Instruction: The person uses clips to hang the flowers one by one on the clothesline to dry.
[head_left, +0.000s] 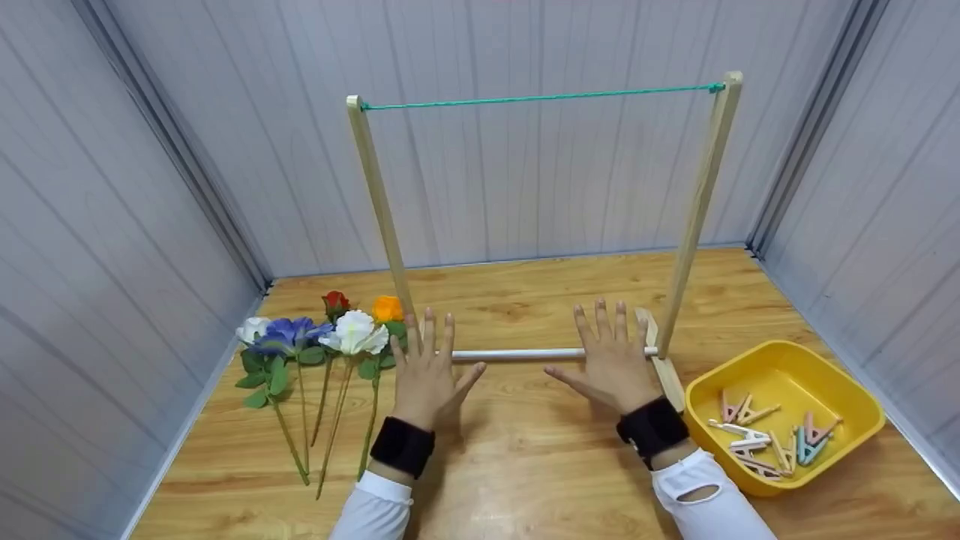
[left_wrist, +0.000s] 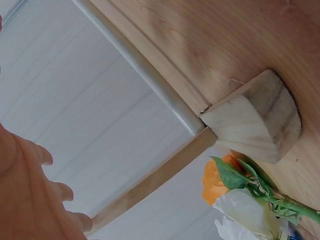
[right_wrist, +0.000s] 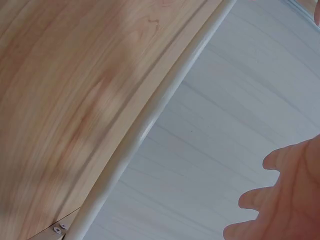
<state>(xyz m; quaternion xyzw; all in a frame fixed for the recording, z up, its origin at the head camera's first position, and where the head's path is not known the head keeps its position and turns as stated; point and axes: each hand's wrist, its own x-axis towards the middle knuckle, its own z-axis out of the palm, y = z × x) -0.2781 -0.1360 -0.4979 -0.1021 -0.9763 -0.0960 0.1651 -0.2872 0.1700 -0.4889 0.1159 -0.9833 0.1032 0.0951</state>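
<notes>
My left hand (head_left: 425, 381) is held palm down with its fingers spread, in front of the left post of a wooden rack (head_left: 386, 217). The right hand (head_left: 613, 369) is spread the same way near the rack's right post. Neither hand holds anything. Between the posts runs a white bar (head_left: 517, 354) low down, and a green cord (head_left: 540, 97) is tied across the top. Beside the left hand lie artificial flowers: a red rose (head_left: 336, 302), an orange one (head_left: 388, 308), a large white one (head_left: 356, 333), a blue one (head_left: 289, 334) and a smaller white one (head_left: 253, 328).
A yellow basin (head_left: 784, 360) stands at the right, with several pastel clothespins (head_left: 750, 436) inside. The flower stems (head_left: 330, 431) point toward the front of the wooden table (head_left: 517, 480). Pale panel walls (head_left: 525, 187) enclose the table at the back and both sides.
</notes>
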